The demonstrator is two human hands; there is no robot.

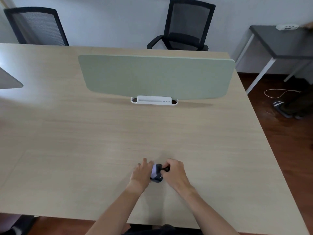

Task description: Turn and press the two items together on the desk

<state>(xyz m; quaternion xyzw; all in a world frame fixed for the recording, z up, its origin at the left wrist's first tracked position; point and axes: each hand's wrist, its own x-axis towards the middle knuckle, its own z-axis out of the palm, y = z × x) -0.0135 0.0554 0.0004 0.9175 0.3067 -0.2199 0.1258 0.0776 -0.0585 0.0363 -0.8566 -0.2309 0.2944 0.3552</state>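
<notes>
Both forearms extended forward and converging; left hand (141,172) fingers spread flat, right hand (175,172) fingers curled in a pinch.

No readable text, label, brand or number anywhere. Faint pale marks on small dark object (157,173) between hands, too blurred to read.

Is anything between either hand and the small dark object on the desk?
Nothing visible. The left hand rests against the small dark object from one side, and the right hand pinches its black knob from the other.
</notes>
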